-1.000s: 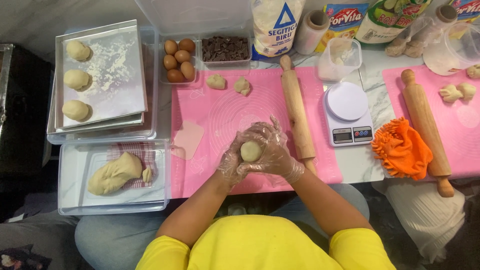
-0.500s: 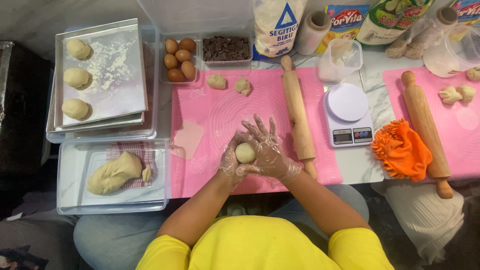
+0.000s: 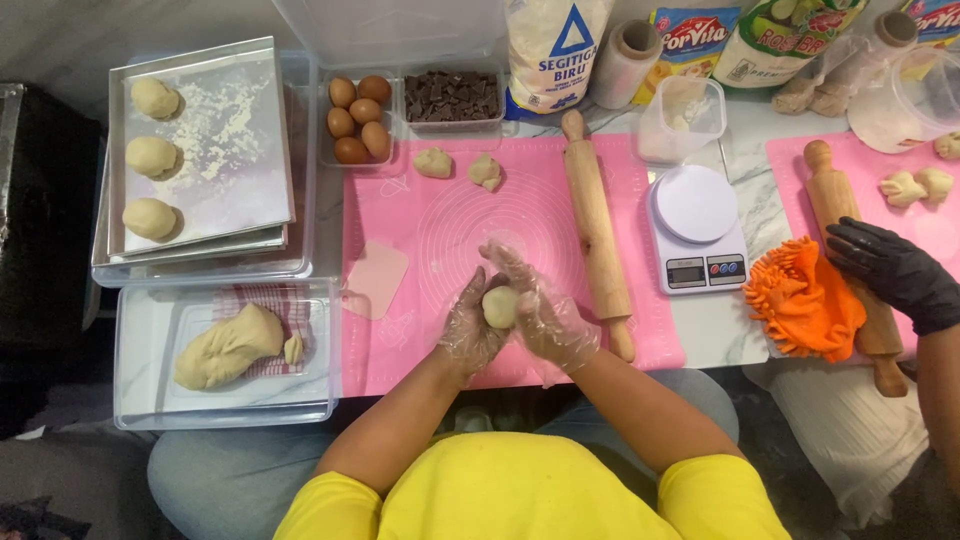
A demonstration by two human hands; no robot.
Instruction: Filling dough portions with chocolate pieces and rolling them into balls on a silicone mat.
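A small round dough ball (image 3: 499,306) sits between my two hands above the pink silicone mat (image 3: 440,220). My left hand (image 3: 468,328), in a clear plastic glove, cups the ball from the left and below. My right hand (image 3: 545,312), also in a clear glove, presses on it from the right with fingers spread upward. Two small dough pieces (image 3: 433,162) (image 3: 486,171) lie at the mat's far edge. A wooden rolling pin (image 3: 596,228) rests along the mat's right side.
Metal trays (image 3: 250,160) at left hold three dough balls (image 3: 148,156). A clear tray (image 3: 150,400) holds a dough lump (image 3: 228,346). Eggs (image 3: 358,118), chocolate chunks (image 3: 452,97), a white scale (image 3: 696,228) and an orange cloth (image 3: 803,298) stand around. Another person's black-gloved hand (image 3: 890,270) rests at right.
My hands have kept turning the dough ball between the palms; my right fingers have spread open upward. A black-gloved hand has come in at the right by the second rolling pin.
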